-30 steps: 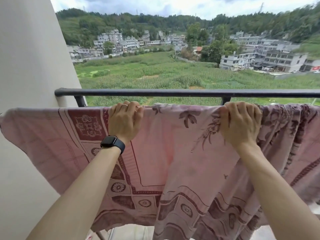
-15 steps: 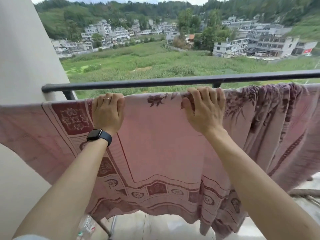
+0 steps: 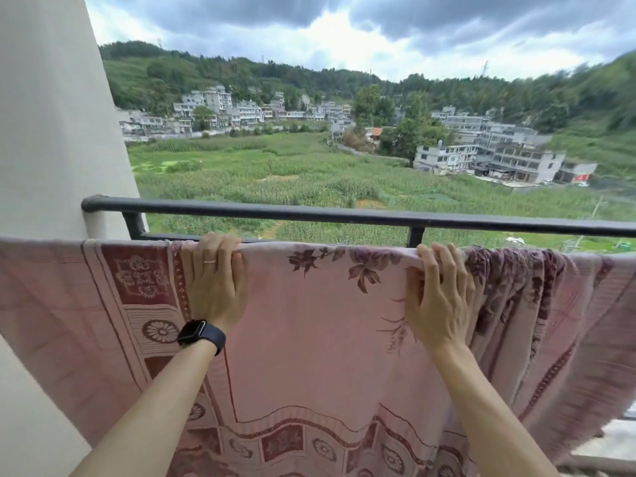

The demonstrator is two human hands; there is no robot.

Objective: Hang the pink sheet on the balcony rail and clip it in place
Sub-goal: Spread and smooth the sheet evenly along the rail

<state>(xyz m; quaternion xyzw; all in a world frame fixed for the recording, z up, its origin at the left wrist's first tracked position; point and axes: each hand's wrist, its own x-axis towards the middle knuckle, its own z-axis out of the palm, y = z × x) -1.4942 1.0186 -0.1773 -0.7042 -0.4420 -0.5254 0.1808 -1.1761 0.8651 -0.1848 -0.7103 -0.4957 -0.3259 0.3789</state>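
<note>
A large pink sheet [image 3: 320,342] with maroon borders and purple flowers is stretched wide before me, its top edge held just below and nearer than the black balcony rail [image 3: 309,212]. My left hand [image 3: 215,280], with a ring and a black watch on the wrist, grips the top edge left of centre. My right hand [image 3: 438,294] grips the same edge further right, fingers curled over the cloth. The sheet bunches in folds to the right of that hand. No clip is visible.
A cream wall [image 3: 51,132] rises on the left where the rail ends. A short black post [image 3: 415,235] supports the rail near the middle. Beyond lie green fields, village houses and wooded hills. A strip of balcony floor [image 3: 612,442] shows at lower right.
My right hand has shifted back to the right along the top edge. The sheet sits lower against the rail and the camera has tilted up, showing more sky.
</note>
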